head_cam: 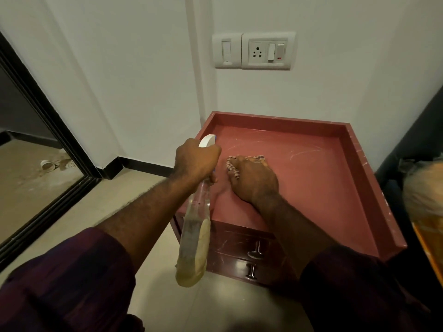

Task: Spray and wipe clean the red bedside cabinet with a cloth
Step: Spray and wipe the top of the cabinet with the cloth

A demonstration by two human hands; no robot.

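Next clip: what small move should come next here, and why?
Probably slide the right hand with the cloth toward the back of the red cabinet top: pale streaks show there, the cloth lies on the surface, and the left hand holds the spray bottle at the left edge, clear of that path.

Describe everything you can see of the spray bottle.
The spray bottle is clear plastic with a white trigger head and a touch of blue at the nozzle. Pale yellowish liquid sits in its lower part. The left hand grips its neck and holds it tilted in the air, base toward the camera, nozzle toward the back left of the cabinet top. It hangs over the cabinet's front left edge; only that hand appears to touch it.
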